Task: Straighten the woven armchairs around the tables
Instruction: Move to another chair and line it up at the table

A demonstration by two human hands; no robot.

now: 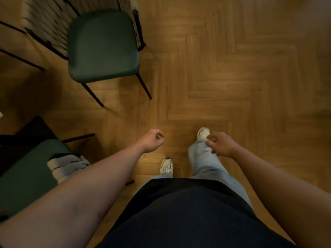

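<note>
A woven armchair (pixel 103 45) with a dark green seat and thin black legs stands at the upper left, its pale woven back toward the top-left corner. A second green-seated chair (pixel 26 174) sits at the lower left, partly under my left forearm, with a folded grey and white garment (pixel 68 167) on it. My left hand (pixel 152 142) hangs over the floor with loosely curled fingers, holding nothing. My right hand (pixel 221 144) is likewise loosely curled and empty, in front of my right leg. Neither hand touches a chair.
Herringbone wooden floor (pixel 232 77) spreads across the middle and right. My feet in white shoes (pixel 166 168) stand on it below my hands. Thin black chair or table legs (pixel 19 58) cross the far left edge.
</note>
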